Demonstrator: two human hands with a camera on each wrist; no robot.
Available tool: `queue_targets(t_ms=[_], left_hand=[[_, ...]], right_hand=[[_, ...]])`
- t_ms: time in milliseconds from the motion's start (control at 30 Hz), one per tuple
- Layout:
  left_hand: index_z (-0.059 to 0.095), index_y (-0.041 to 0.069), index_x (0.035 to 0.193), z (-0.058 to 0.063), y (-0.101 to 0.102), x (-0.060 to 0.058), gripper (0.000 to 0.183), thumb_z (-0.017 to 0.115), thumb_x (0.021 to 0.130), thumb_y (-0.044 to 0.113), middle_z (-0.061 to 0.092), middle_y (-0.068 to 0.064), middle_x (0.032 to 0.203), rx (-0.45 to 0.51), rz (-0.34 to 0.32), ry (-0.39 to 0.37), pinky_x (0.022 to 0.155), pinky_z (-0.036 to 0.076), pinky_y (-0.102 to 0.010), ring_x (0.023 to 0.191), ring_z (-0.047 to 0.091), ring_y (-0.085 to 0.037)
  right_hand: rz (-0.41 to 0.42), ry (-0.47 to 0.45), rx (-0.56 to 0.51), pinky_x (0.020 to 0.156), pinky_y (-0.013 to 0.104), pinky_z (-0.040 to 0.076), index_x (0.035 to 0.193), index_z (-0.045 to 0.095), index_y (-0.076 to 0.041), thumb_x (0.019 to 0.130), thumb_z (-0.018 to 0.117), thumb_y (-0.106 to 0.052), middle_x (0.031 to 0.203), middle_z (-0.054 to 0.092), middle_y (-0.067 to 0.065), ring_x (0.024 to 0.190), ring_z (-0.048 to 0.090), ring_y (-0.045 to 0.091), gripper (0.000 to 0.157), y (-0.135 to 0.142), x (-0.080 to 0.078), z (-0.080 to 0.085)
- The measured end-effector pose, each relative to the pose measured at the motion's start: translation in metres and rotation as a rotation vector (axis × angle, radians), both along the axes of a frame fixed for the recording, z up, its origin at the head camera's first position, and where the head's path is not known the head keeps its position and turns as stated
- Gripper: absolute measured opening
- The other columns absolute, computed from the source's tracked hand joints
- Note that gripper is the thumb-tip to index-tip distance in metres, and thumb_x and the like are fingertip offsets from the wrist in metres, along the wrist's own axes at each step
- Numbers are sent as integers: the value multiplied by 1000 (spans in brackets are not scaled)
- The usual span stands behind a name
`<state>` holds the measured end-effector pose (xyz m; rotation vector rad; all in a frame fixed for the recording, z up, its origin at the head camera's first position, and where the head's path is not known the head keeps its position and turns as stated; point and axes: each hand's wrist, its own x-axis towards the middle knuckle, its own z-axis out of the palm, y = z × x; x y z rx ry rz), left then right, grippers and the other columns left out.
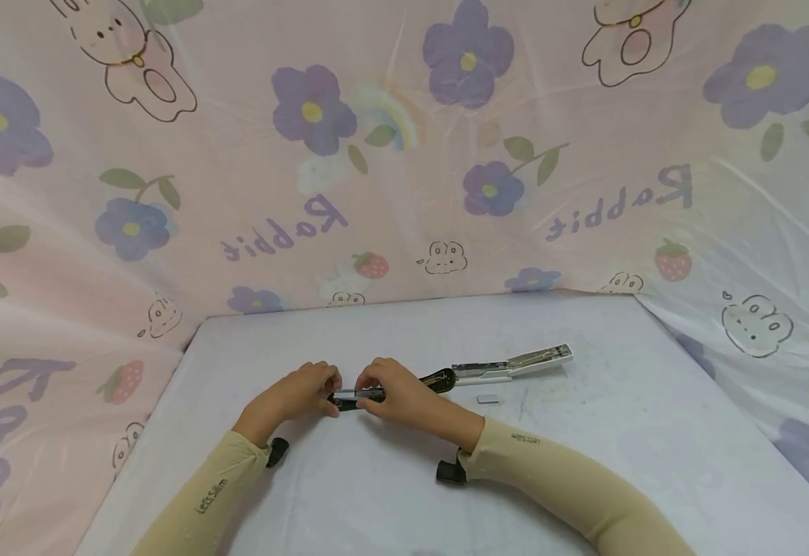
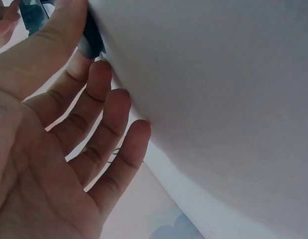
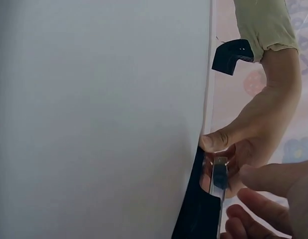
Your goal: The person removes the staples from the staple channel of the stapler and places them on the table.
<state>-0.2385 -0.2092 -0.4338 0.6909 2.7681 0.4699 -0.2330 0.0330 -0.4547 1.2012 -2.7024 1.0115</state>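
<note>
A black stapler [image 1: 346, 403], swung open, lies low on the table between the two hands. My left hand [image 1: 303, 392] holds its left end between thumb and forefinger; in the left wrist view the other fingers [image 2: 116, 112] extend along the table surface. My right hand [image 1: 399, 392] pinches the stapler's middle around its metal rail [image 3: 217, 189], thumb on the near side. Beyond the right hand shows the stapler's other black arm [image 1: 439, 379], partly hidden behind that hand. In the right wrist view, the left thumb [image 3: 214, 141] presses the stapler's far end.
A second stapler, white and silver [image 1: 481, 376], lies opened out behind and right of the black one. A small grey strip of staples [image 1: 488, 399] lies in front of it. The white table [image 1: 349, 494] meets a patterned cloth [image 1: 404, 177] at the back and sides.
</note>
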Motion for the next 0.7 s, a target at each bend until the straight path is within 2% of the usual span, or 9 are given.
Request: queue_targets(t_ms=[333,700], left_hand=[[63,13,105,0,-1,-1,37,92,86,23,58,-1,91,43,19,-49,81,44,-39,86,49,-17],[63,11,106,2,1,-1,36,91,87,22,57,-1,88,52,-5,-45,79,43,-38,84,48,-16]], right_hand=[[-37,-31,25,89,29,52,105,77,-10,97,82,-14,101,64,0,100,60,16,11,-8,-2,-3],[-73,-25,58,81,24,48,103,84,-10,97,83,-15,99,63,-1,94,54,14,8,-10,0,-1]])
